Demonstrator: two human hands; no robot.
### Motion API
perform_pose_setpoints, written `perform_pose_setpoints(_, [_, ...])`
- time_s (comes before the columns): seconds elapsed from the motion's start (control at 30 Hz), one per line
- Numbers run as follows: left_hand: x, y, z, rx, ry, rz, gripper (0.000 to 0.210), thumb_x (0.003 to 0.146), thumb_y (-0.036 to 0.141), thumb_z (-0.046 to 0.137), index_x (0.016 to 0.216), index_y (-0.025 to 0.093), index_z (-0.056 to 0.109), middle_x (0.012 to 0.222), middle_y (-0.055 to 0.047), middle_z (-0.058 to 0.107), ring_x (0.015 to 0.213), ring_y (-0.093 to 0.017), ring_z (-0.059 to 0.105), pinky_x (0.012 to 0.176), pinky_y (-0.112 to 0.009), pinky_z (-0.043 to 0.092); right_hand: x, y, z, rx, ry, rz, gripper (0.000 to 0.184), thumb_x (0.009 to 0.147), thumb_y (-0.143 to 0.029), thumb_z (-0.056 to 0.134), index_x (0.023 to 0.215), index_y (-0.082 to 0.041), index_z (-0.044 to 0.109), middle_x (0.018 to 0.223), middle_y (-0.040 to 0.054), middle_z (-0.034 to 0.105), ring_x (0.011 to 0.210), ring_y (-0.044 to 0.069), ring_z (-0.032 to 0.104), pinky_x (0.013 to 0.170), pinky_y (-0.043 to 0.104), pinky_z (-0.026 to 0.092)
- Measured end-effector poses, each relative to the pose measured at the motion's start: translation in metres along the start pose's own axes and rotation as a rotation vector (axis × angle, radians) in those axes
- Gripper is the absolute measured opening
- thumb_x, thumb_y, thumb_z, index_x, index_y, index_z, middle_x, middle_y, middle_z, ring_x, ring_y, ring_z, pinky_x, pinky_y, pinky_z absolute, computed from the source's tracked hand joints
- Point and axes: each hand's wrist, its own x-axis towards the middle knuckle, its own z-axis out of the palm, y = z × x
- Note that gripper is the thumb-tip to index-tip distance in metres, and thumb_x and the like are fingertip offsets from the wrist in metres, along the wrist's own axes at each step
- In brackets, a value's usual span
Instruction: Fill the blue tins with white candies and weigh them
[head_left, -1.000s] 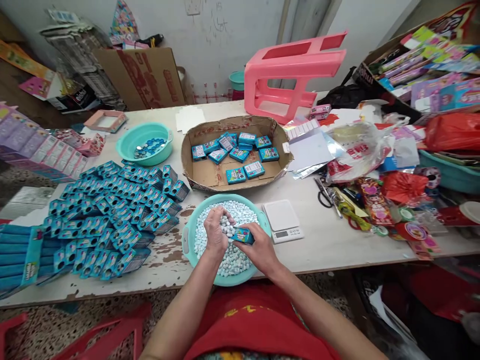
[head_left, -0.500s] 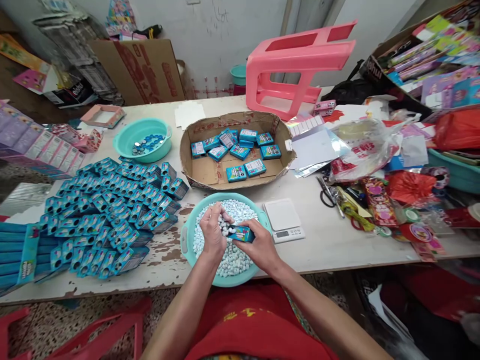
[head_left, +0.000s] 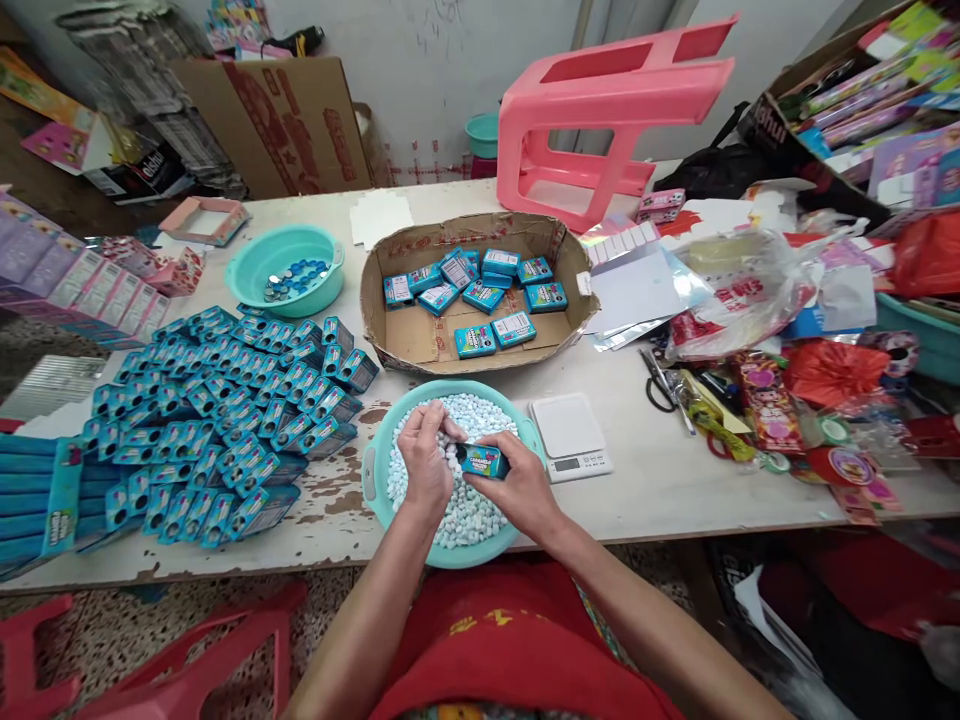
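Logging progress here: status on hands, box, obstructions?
Right hand grips small blue box over pellet basin. Left hand cupped by its holed end. Scale beside basin, not between hands.

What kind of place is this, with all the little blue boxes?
Probably a small packing workshop. You can see a basin of pale, candy-like pellets, rows of small blue boxes and a white digital scale on a worn table.

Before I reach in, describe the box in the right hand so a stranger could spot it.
On the table, find the turquoise basin of pale pellets. Above it, the right hand holds a small blue box, the only one in a hand.
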Motion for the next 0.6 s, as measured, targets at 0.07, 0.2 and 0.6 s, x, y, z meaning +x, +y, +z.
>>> perform_pose_setpoints(0.07, [-0.001, 0.001, 0.001, 0.012, -0.002, -0.005, 0.026, 0.079, 0.039, 0.06, 0.069, 0.017, 0.053, 0.048, 0.004, 0.05, 0.047, -0.011, 0.053, 0.054, -0.023, 0.043, -0.001, -0.001, 0.0, 0.003, 0.003, 0.002, 0.026, 0.066, -0.02, 0.068, 0.091, -0.023, 0.061, 0.087, 0.0009, 0.062, 0.083, 0.02, 0.058, 0.075, 0.031, 0.046])
perform_pose_setpoints(0.2, [-0.007, 0.003, 0.002, 0.022, -0.029, -0.001, 0.023, 0.08, 0.039, 0.059, 0.073, 0.017, 0.055, 0.046, 0.005, 0.049, 0.04, -0.009, 0.048, 0.058, -0.026, 0.047, -0.002, -0.003, 0.001, 0.027, 0.029, 0.002, 0.026, 0.067, -0.02, 0.068, 0.092, -0.023, 0.062, 0.087, 0.0011, 0.062, 0.083, 0.019, 0.058, 0.075, 0.031, 0.046])
perform_pose_setpoints(0.6, [0.044, -0.04, -0.054, 0.654, -0.01, 0.247, 0.023, 0.082, 0.04, 0.051, 0.08, 0.019, 0.06, 0.076, -0.004, 0.059, 0.076, -0.019, 0.056, 0.077, -0.035, 0.045, -0.014, 0.004, -0.024, 0.239, 0.042, 0.069, 0.033, 0.068, -0.029, 0.075, 0.097, -0.023, 0.06, 0.1, 0.0039, 0.062, 0.094, 0.021, 0.06, 0.083, 0.034, 0.048])
